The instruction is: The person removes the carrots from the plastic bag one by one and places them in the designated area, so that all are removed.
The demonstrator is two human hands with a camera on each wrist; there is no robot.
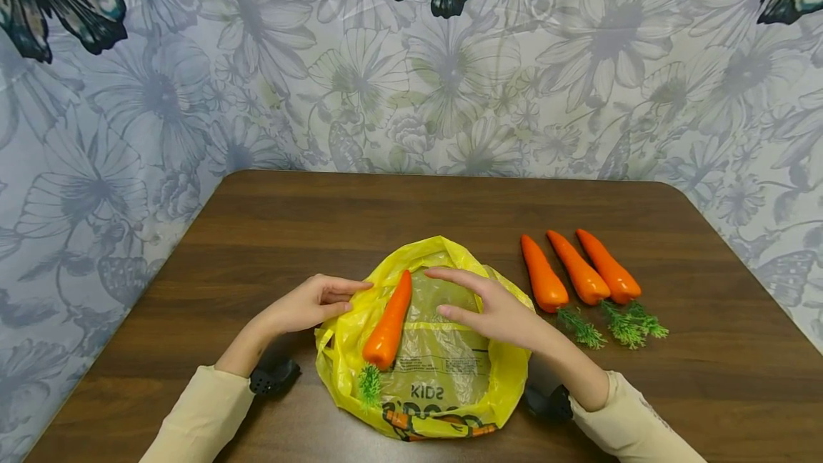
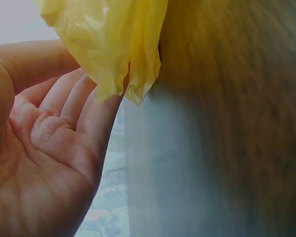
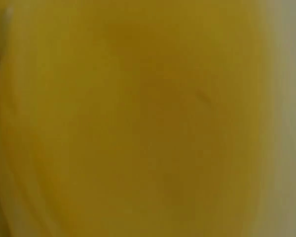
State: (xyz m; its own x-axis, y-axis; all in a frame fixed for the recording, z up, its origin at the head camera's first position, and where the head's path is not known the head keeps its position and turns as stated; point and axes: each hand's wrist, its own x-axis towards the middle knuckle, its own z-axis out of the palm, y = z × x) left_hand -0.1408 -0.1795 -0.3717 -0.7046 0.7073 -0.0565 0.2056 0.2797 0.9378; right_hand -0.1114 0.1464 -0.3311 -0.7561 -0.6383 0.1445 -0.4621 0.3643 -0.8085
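Note:
A yellow plastic bag point(image 1: 437, 416) lies on the table, its mouth spread wide and facing up. Inside, toward the left, an orange carrot point(image 1: 388, 327) with a green top rests with its tip pointing away. My left hand point(image 1: 315, 302) pinches the bag's left rim between thumb and fingers; the left wrist view shows the yellow plastic point(image 2: 108, 44) at the fingertips. Over the bag's right side hovers my right hand point(image 1: 498, 313), thumb and fingers apart and holding nothing. Blurred yellow plastic point(image 3: 148, 118) fills most of the right wrist view, hiding that hand.
To the right of the bag, three more carrots point(image 1: 579, 270) with green tops lie side by side on the brown wooden table point(image 1: 308, 213). Behind the table's far edge stands a wall with flowered paper point(image 1: 450, 91) and butterfly figures.

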